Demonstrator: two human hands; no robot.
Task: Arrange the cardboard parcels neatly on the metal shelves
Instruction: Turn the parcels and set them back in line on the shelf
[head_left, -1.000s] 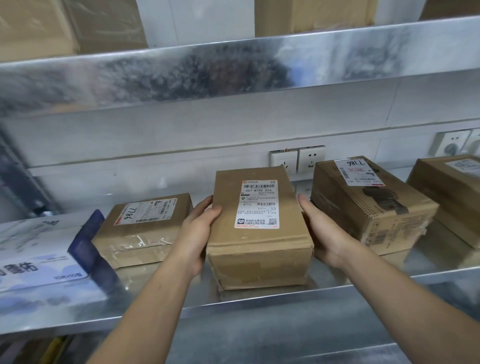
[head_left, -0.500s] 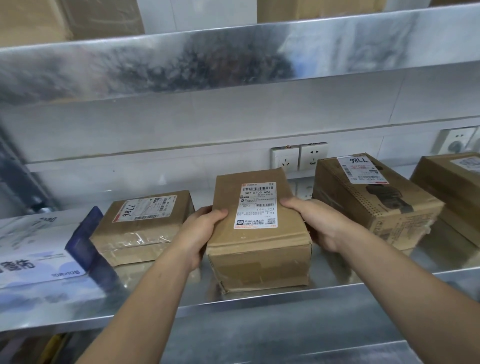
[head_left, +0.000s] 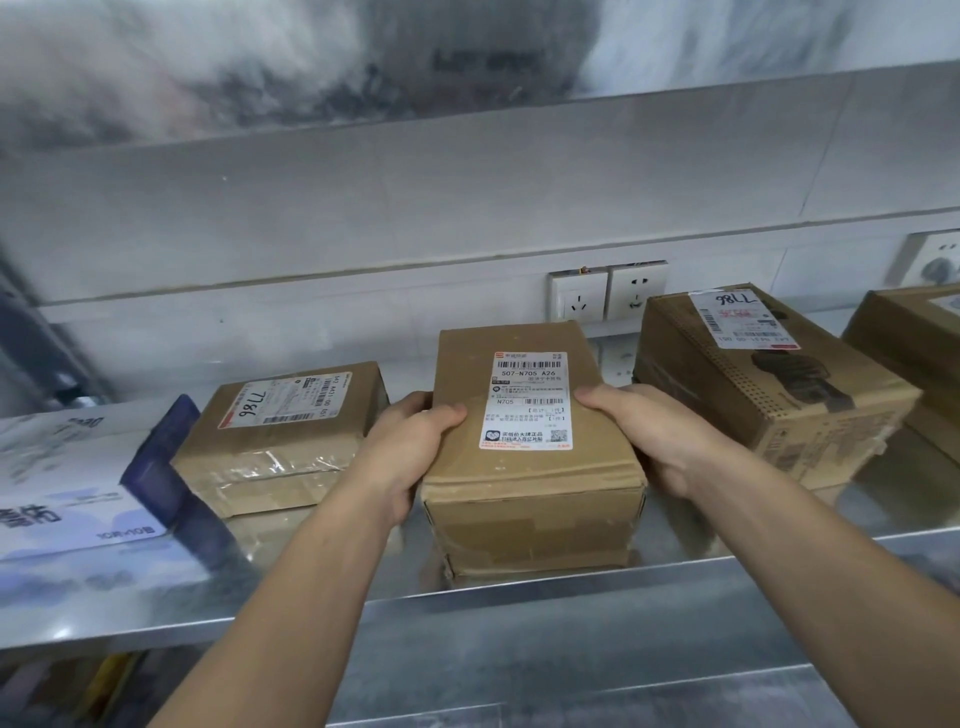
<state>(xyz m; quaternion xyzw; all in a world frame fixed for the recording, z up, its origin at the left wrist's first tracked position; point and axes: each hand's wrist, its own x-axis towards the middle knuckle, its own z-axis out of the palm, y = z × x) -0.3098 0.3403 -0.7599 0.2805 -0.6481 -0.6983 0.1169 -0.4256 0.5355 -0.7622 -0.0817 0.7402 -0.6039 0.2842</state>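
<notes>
Your left hand (head_left: 410, 452) gripped the middle parcel (head_left: 530, 499) on its left side. The thumb was curled over the top edge and the other fingers were hidden behind the side wall. Your right hand (head_left: 660, 436) gripped the same parcel on its right side, with the thumb laid over the top, just at the edge of the white shipping label (head_left: 527, 400). So the parcel was between your two hands, held from both sides. It appeared to sit on the metal shelf (head_left: 519, 613), close to the front edge, with its long side pointing to the wall and the label facing up.

Just left of your left hand lay a flatter taped parcel (head_left: 280, 441) on the same shelf, turned a little. Your hand was very near to it, but I could not tell if they touched. On the other side of your right hand stood a bigger parcel (head_left: 769, 384), set at an angle, with a handwritten number on its label. Beyond it, another parcel (head_left: 914, 338) was cut by the picture edge. At the far left a white and blue box (head_left: 67, 483) lay on the shelf.

On the white wall behind, a pair of sockets (head_left: 608, 299) showed between the middle parcel and the bigger one. Above everything was the upper shelf (head_left: 363, 52), blurred.
</notes>
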